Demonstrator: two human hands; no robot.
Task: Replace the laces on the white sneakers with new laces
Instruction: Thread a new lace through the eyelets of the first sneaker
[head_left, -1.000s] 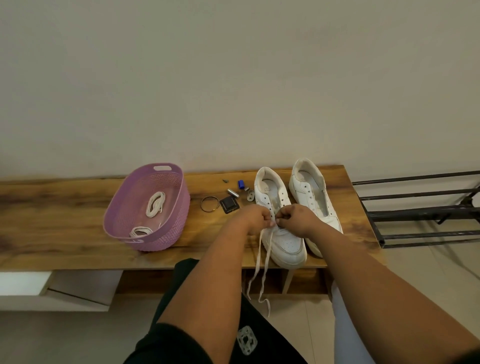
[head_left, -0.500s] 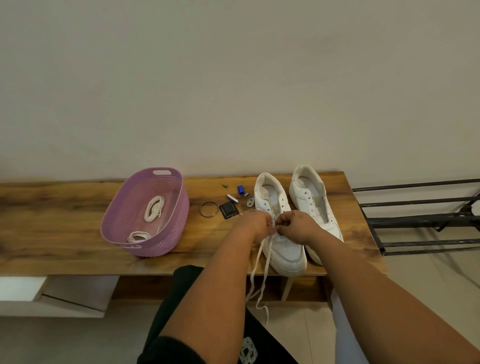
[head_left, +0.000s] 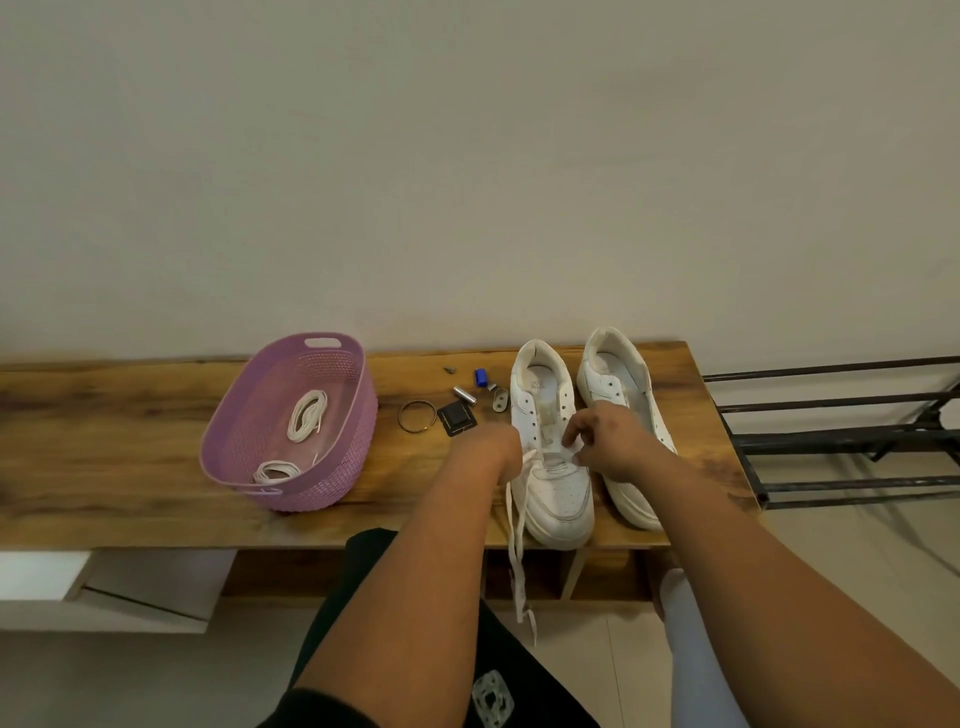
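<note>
Two white sneakers stand side by side on the wooden bench. Over the left sneaker, my left hand grips a white lace at the shoe's left eyelet row. The lace's loose ends hang over the bench's front edge. My right hand pinches the lace at the lower right eyelets with thumb and forefinger. The right sneaker has empty eyelets, and my right wrist covers its middle. My left fingers are hidden behind the back of the hand.
A purple basket at the left holds two coiled white laces. Between basket and shoes lie a ring, a black square piece, a blue cap and small metal parts. A black metal rack stands right of the bench.
My hands, close together over the left sneaker's lower eyelets before, have drawn slightly apart. The right hand's fingers have spread, and the hanging lace ends have shifted a little.
</note>
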